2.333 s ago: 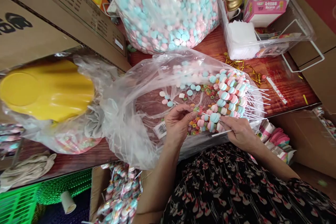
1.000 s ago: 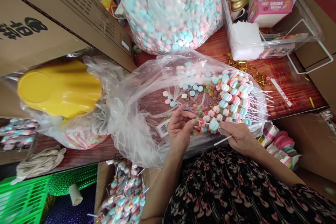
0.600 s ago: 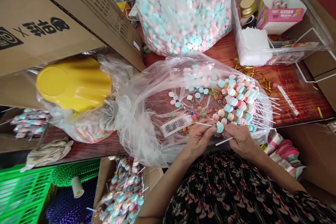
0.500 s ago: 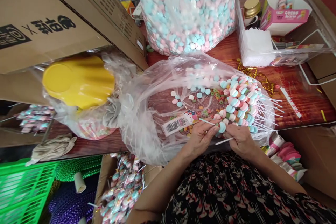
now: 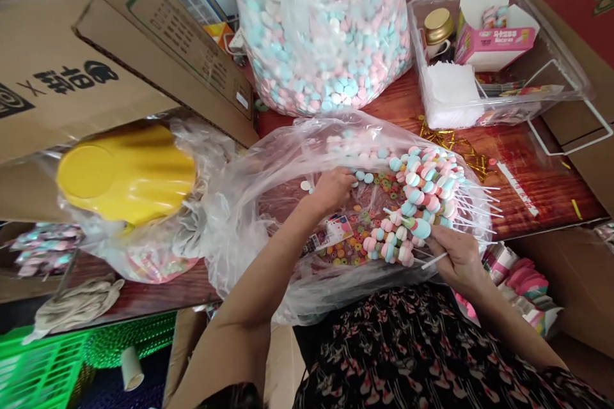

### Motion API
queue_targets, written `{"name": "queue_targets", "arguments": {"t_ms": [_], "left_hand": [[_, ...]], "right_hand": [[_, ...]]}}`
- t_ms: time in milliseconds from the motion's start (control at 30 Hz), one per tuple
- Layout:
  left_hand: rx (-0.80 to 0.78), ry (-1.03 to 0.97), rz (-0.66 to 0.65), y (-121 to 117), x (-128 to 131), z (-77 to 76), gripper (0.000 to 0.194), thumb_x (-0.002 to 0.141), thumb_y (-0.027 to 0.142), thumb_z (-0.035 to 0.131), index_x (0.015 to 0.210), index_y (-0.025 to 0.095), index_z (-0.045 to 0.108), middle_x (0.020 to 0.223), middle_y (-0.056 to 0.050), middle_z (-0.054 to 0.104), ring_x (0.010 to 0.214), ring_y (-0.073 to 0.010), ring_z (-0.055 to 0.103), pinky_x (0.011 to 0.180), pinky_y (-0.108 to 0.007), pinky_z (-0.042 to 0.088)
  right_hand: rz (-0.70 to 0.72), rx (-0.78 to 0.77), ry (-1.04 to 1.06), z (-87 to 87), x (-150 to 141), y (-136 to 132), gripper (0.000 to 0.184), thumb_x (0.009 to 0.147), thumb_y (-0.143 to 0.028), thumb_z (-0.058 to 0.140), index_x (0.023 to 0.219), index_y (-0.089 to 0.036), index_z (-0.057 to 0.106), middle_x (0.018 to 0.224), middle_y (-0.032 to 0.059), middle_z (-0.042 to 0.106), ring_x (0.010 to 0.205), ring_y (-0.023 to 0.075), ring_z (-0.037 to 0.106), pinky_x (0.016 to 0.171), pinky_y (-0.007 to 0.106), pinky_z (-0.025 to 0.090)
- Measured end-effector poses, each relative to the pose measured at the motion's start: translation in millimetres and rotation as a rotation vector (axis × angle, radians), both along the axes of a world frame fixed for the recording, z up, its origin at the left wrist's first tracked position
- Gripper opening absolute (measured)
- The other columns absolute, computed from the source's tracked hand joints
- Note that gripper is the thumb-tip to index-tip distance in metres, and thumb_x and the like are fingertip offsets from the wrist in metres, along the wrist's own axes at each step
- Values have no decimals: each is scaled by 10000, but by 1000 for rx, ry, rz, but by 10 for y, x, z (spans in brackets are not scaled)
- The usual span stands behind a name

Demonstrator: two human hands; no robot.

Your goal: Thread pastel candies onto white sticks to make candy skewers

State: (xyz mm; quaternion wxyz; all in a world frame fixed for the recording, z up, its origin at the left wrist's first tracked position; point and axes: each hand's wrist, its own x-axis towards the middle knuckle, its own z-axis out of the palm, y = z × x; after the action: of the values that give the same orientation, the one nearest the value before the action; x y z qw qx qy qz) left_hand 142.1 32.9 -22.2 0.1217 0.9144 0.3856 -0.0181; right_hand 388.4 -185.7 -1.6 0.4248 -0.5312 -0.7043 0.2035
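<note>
My right hand (image 5: 455,257) is closed on a thin white stick (image 5: 434,261) that carries a blue candy (image 5: 421,228) near its far end. It hovers beside a pile of finished candy skewers (image 5: 426,188) lying in an open clear plastic bag (image 5: 268,192). My left hand (image 5: 330,186) reaches into the bag among loose pastel candies (image 5: 364,176) and small coloured candy rings (image 5: 355,244), with its fingers curled over them. What its fingertips pinch is hidden.
A big bag of pink, blue and white candies (image 5: 326,38) stands at the back. A clear tray (image 5: 566,57) holds a pink carton (image 5: 494,38), a jar and napkins. Cardboard box (image 5: 96,64), bagged yellow tub (image 5: 127,172) at left; green basket (image 5: 33,364) below.
My left hand left the stick and reached forward into the bag to the loose candies. My right hand kept the stick and shifted slightly right.
</note>
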Motion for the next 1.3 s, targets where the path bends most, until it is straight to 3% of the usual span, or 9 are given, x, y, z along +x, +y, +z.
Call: {"name": "queue_targets", "arguments": {"t_ms": [200,400,533,700,800,933,1033,1200,1300], "left_hand": [[-211,-263,99,70,74,157,265,827,229,530,939,157,758,893,-57,724,775,-172,614,761,-278,474],[-256,-190,77,6,235,95,242,846,238,501,752,163,712,658,-21,649,631,-152,535,641,-261,405],[-184,-230,105,34,281,4,231,863,264,511,885,176,723,732,-28,675,702,-171,571,701,-273,452],[-13,-186,29,8,291,-46,401,870,126,468,1225,190,642,1098,-94,669,1014,-222,593,909,-353,488],[134,-49,-14,-99,289,-44,450,850,65,460,1252,187,621,1168,-148,597,1092,-275,537,892,-405,495],[237,10,-87,-251,283,-56,388,826,69,500,1183,138,635,1088,-175,572,1060,-317,515,872,-447,489],[221,-8,-129,-287,286,-90,356,821,64,487,1145,113,626,1061,-169,583,1023,-304,529,872,-446,490],[67,-133,-277,-189,293,-188,291,840,82,455,1047,136,652,1062,-143,631,1020,-253,575,912,-395,501],[-2,-343,-179,-161,301,-223,330,838,118,495,1117,141,671,1038,-131,654,991,-232,605,907,-388,512]], "right_hand": [[-50,-32,17,-30,69,-46,358,960,-97,549,1260,-262,654,891,37,731,752,170,696,708,281,553],[14,-39,6,-46,94,-19,327,963,-125,545,1251,-238,653,896,54,722,752,176,689,708,282,560],[48,-37,-38,-71,47,-29,331,968,-135,527,1260,-243,640,907,62,730,801,197,702,777,317,579],[59,-40,-56,-97,31,-57,345,975,-139,514,1282,-255,620,854,41,720,739,184,690,857,345,581],[46,-23,-56,-101,41,-59,331,967,-139,530,1262,-250,630,805,36,695,714,185,677,841,344,582],[49,-20,-65,-79,31,-48,302,971,-137,515,1226,-237,642,793,36,687,698,180,668,835,340,580],[71,-52,-88,-54,4,-42,266,976,-126,492,1176,-203,650,775,40,673,698,174,659,833,340,571],[69,-57,-79,-18,-38,-18,223,986,-138,487,1127,-190,652,815,51,701,698,160,653,786,308,556],[74,-56,-72,6,-43,-2,236,984,-131,497,1152,-200,648,807,46,696,723,169,666,748,297,543]]}}
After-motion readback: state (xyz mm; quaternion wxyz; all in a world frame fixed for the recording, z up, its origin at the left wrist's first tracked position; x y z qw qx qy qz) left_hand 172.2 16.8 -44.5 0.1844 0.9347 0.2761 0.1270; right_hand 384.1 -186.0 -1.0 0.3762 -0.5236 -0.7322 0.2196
